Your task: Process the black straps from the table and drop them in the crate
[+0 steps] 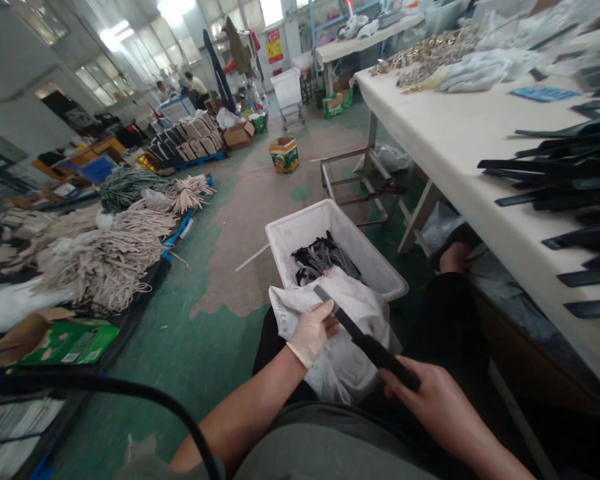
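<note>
A dark flat strap (353,328), grey towards its far end and thicker and black near me, slants over my lap. My left hand (311,331), in a pale thin glove, pinches it close to the far end. Bare fingers of my right hand (427,390) are wrapped round its near end. Under the strap, a white cloth sack (347,363) covers my lap and hangs over the rim of a white plastic bin (375,270). Inside that bin lies a heap of black and grey strips (325,257).
To my right stands a white-topped table (445,140) with many black straps (555,173), white gloves (485,72) and metal pieces (440,57). A metal frame (350,183) is beyond the bin. Beige cord bundles (105,257) lie left; a carton (284,155) stands ahead.
</note>
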A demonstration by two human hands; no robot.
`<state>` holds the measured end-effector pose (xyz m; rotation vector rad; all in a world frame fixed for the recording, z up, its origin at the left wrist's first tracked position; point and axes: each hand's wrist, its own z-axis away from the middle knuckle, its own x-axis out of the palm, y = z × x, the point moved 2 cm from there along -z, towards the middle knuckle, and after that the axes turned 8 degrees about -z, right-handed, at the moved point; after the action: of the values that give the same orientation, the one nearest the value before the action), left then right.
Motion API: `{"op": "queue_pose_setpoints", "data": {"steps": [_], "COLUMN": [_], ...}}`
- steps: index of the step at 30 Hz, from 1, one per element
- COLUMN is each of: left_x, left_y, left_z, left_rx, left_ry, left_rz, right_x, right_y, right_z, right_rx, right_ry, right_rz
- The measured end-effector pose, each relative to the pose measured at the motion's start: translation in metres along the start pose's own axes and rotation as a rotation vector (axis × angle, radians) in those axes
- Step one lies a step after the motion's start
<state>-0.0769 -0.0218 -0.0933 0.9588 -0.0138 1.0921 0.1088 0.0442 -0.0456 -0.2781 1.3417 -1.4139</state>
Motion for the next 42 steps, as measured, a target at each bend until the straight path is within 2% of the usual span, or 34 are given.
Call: {"op": "queue_pose_setpoints", "data": {"steps": [3, 5, 9, 11, 16, 19, 21, 23, 28, 30, 33, 35, 39, 42], "left_x": [0.015, 0.016, 0.001, -0.001, 0.014, 0.006, -0.003, -0.006, 0.015, 0.014, 0.000, -0.006, 0.002, 0.007], "left_y": [-0.012, -0.010, 0.008, 0.010, -0.008, -0.002, 0.004, 0.003, -0.020, -0.016, 0.004, 0.009, -0.008, -0.015], "left_z": [0.006, 0.005, -0.003, -0.003, 0.004, -0.003, -0.008, -0.008, 0.007, 0.005, -0.006, -0.010, -0.005, -0.003], "left_rx": [-0.016, 0.022, 0.072, 0.050, 0.042, 0.072, 0.053, 0.025, -0.005, 0.005, 0.041, 0.038, -0.024, -0.048], "left_ry": [-0.103, -0.121, 0.005, 0.010, -0.131, -0.065, 0.009, 0.022, -0.150, -0.126, 0.000, 0.020, -0.062, -0.060], "left_rz": [-0.042, -0.053, -0.057, -0.071, -0.060, -0.012, -0.006, -0.021, -0.024, -0.018, 0.013, 0.009, 0.034, 0.087], "right_x": [-0.005, -0.007, -0.013, -0.013, -0.008, -0.010, -0.009, -0.007, -0.006, -0.010, -0.013, -0.012, -0.007, -0.008], "right_y": [-0.018, -0.025, -0.022, -0.020, -0.029, -0.028, -0.024, -0.020, -0.026, -0.026, -0.019, -0.014, -0.013, -0.015], "right_z": [-0.020, -0.026, -0.015, -0.012, -0.032, -0.032, -0.025, -0.021, -0.033, -0.033, -0.021, -0.015, -0.026, -0.038], "right_rx": [0.005, 0.012, 0.042, 0.052, 0.018, 0.005, 0.011, 0.021, 0.028, 0.029, 0.035, 0.038, 0.047, 0.041], "right_ry": [0.032, 0.011, -0.024, -0.012, 0.019, -0.021, -0.050, -0.045, 0.031, 0.026, -0.007, -0.002, 0.064, 0.028], "right_rz": [-0.057, -0.062, 0.029, 0.058, 0.011, 0.060, 0.117, 0.147, 0.070, 0.088, 0.166, 0.184, 0.146, -0.015]}}
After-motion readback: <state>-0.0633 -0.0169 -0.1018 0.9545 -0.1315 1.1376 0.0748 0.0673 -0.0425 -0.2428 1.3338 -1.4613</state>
